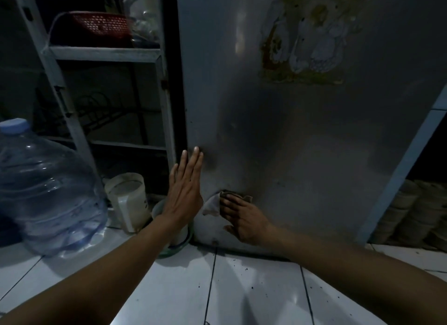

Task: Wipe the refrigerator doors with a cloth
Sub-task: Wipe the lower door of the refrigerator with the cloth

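Down low, the right hand [244, 219] presses a crumpled cloth [212, 203] flat-fingered against the refrigerator door [302, 136] near its bottom left corner; the left hand [185, 191], fingers straight, braces the door's left edge.

At centre frame we see the refrigerator door [302, 131], smooth painted metal with a dull sheen and a worn, peeling sticker [307, 41]. Low centre, the cloth [212, 203] looks soft and crumpled. At left, the water jug [48, 191] is clear glossy plastic; the floor tiles [254, 295] shine.
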